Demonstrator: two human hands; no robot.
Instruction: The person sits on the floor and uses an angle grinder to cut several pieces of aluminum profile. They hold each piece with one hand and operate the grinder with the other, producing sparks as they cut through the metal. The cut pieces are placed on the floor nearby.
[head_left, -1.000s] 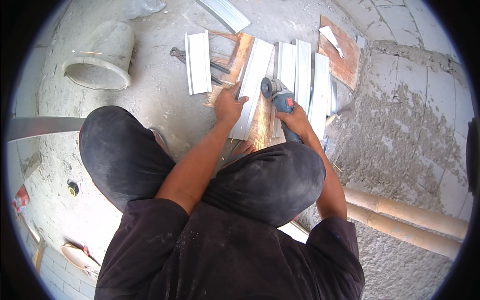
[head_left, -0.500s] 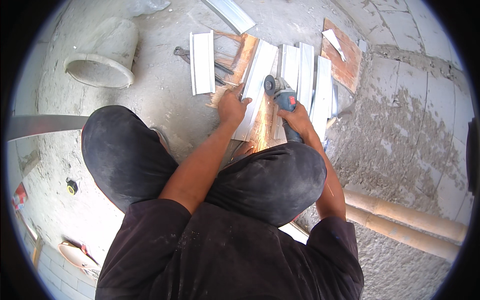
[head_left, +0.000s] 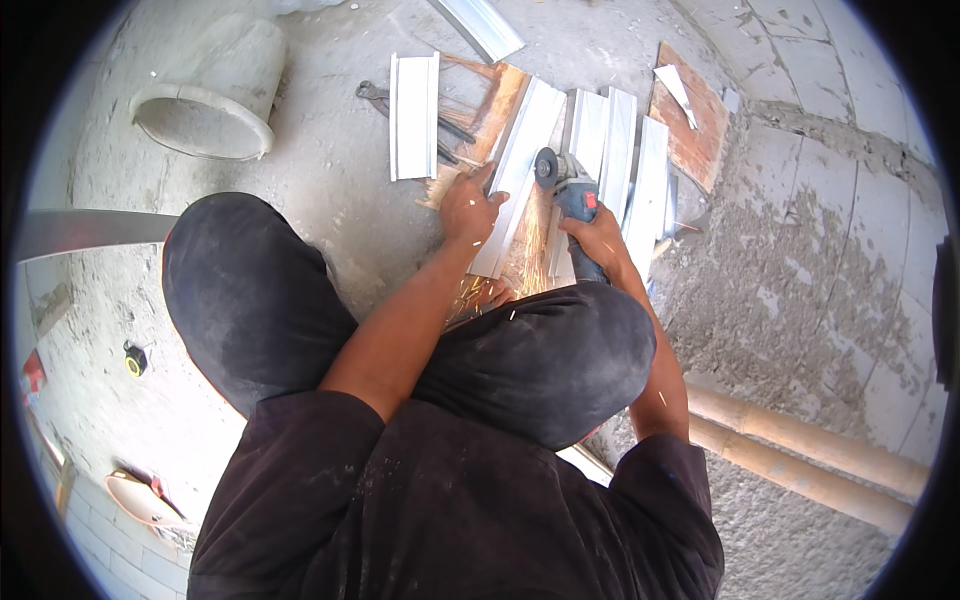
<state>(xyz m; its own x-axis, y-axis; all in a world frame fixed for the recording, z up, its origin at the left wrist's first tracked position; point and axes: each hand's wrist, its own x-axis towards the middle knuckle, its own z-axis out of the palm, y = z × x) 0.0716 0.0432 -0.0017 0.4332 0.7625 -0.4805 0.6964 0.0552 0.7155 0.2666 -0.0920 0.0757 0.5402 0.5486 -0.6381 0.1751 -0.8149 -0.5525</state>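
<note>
My right hand [head_left: 598, 238] is wrapped round the body of a blue-grey angle grinder [head_left: 574, 200] with a red switch. Its dark disc meets the right edge of a silver metal channel [head_left: 528, 150], and orange sparks [head_left: 535, 255] stream down toward my folded legs. On the channel's left edge, my left hand [head_left: 468, 210] grips and steadies it, thumb across the metal and index finger stretched forward. Beneath the channel lies a wooden board [head_left: 498, 108]. A short channel piece [head_left: 414, 115] rests to the left, partly covering dark-handled pincers [head_left: 375, 93].
More cut channels [head_left: 618, 150] lie right of the grinder, with a brown board [head_left: 685, 125] beyond. A tipped bucket [head_left: 215, 100] is at far left. A tape measure [head_left: 135, 359] lies left of my legs; bamboo poles [head_left: 800, 440] are at right.
The view has shifted slightly. The grinder stays at the channel's edge, while sparks now also scatter below my left hand and over my leg. Both hands keep their places.
</note>
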